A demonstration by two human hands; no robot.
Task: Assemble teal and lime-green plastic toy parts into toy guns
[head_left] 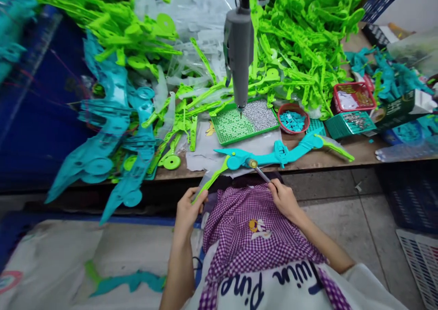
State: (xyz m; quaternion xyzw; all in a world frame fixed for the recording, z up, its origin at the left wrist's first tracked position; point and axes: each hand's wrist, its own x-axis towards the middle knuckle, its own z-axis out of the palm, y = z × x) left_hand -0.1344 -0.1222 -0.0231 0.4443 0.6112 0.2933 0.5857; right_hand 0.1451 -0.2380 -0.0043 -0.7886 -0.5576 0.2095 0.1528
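Head view, lower centre: left hand (188, 209) pinched shut on the tip of a green plastic arm (212, 178) that hangs off the table edge (342, 157); right hand (284, 199) closed around a thin metal tool (260, 172) whose brass tip touches the round hub of the teal toy piece (273, 154). That teal piece lies flat along the front edge of the table, centre frame, green arm joined at its left end, another green blade at its right. It looks like thin moulded plastic: light, fairly stiff, arms likely to flex or snap if bent, smooth so it may slide; best held at the thick hub or body, not the slim blades. Just behind it a green tray (244, 121) of small screws, with a grey hanging screwdriver (238, 50) poised tip-down over it. Right of the tray a red bowl (293, 117) of teal bits, then more small baskets. Piles of green parts (301, 41) upper right, teal parts (112, 132) left. Purple checked apron (253, 237) at bottom.
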